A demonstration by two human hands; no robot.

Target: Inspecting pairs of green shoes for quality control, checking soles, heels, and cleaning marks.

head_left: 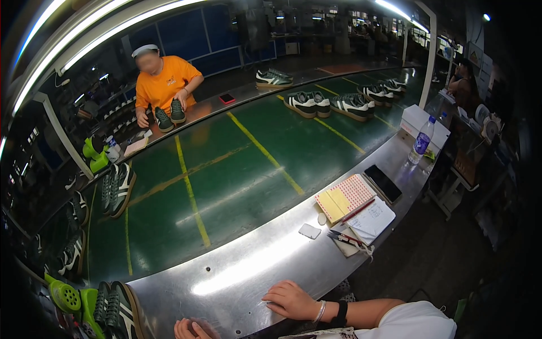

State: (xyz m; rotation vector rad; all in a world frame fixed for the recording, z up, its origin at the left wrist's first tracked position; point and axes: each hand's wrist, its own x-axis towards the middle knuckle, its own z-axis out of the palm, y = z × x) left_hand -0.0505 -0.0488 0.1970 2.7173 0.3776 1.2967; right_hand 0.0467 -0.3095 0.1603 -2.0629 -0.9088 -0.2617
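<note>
My right hand [291, 300] lies palm down on the metal bench top [243, 288] near its front edge, fingers stretched out and nothing in them. At the lower edge, only part of my left hand [191, 330] shows; its fingers rest on the metal, slightly apart, with no object visible in them. Left of it stands a pair of dark green and white sneakers [119, 308] with brown soles, beside a bright green plastic stand [66, 296]. To the right of my hands lie thread snips [347, 238], an open notebook [370, 221] and a small white piece [309, 231].
A green conveyor belt [226, 186] carries pairs of sneakers [353, 106]. Across it, a person in an orange shirt [165, 85] handles dark sneakers [164, 120]. A sticker sheet [355, 195], black phone [383, 183], water bottle [421, 142] and white box [420, 121] stand or lie right.
</note>
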